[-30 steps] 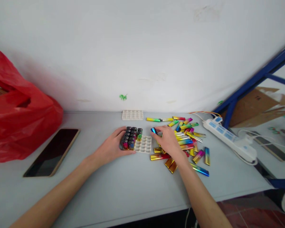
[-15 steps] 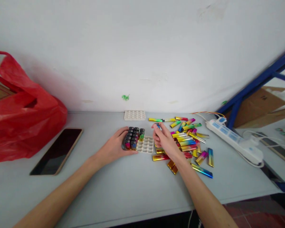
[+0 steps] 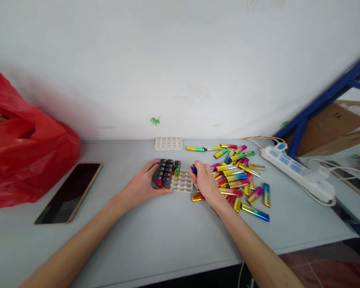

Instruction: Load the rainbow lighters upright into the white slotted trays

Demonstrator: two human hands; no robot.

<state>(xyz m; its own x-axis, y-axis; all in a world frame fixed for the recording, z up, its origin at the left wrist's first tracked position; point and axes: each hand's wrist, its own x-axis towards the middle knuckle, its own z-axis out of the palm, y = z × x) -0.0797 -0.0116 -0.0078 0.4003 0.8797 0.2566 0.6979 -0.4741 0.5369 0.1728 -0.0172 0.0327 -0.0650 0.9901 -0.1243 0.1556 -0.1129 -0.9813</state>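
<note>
My left hand [image 3: 147, 179] wraps round the left end of a white tray [image 3: 183, 185] with round-cornered pockets, fingers behind and thumb along the front. Several lighters [image 3: 165, 172] with black tops stand upright in its left part, bodies magenta, blue and green. Just right of the tray, my right hand [image 3: 206, 180] is closed round a lighter [image 3: 193, 169] whose dark blue end shows at the fingertips; the rest is hidden in the fist. Beneath and beyond that hand lies a loose pile of shiny gradient-coloured lighters [image 3: 235, 176].
A second white tray [image 3: 168, 143] lies by the wall. Left are a phone [image 3: 69, 193] and a red plastic bag [image 3: 33, 148]. A white power strip [image 3: 298, 174] with cables, a blue metal frame [image 3: 324, 104] and a cardboard box [image 3: 333, 128] are on the right.
My right hand has turned and lowered slightly beside the tray, the blue end of its lighter now showing more. The left hand keeps its hold. The whole view has shifted a little.
</note>
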